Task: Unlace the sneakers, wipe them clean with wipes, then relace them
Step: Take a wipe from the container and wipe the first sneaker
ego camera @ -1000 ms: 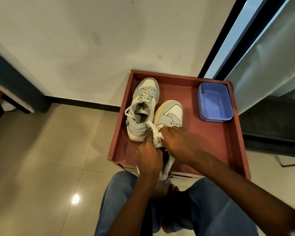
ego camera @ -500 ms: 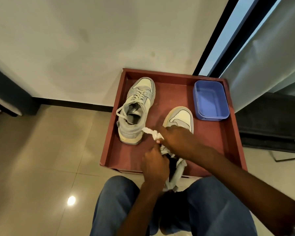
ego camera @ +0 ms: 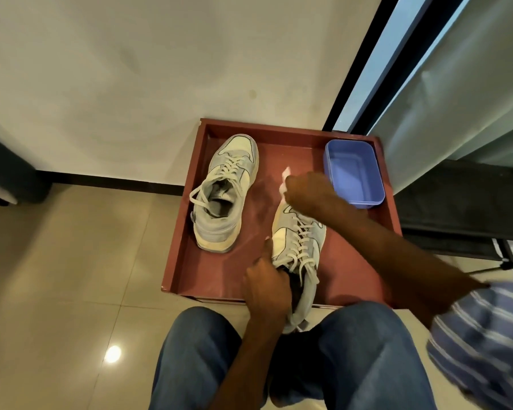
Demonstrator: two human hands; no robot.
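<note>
Two grey and cream laced sneakers sit on a red-brown tray (ego camera: 187, 255). The left sneaker (ego camera: 224, 193) stands alone, toe pointing away from me. The right sneaker (ego camera: 301, 255) lies nearer me, its heel over the tray's front edge. My left hand (ego camera: 268, 288) grips that sneaker at its collar, thumb along the side. My right hand (ego camera: 305, 192) hovers over its toe and pinches a white wipe (ego camera: 285, 179), which sticks out past my fingers. The toe is hidden under my right hand.
A blue plastic tub (ego camera: 354, 176) stands in the tray's far right corner. The tray sits against a white wall (ego camera: 160, 69). My knees in blue jeans (ego camera: 202, 359) are just before the tray, on beige floor tiles (ego camera: 57, 276). A dark chair (ego camera: 462, 202) stands at the right.
My right hand moved away from the laces toward the sneaker's toe, carrying the wipe. The laced upper is now uncovered. My left hand stayed on the collar.
</note>
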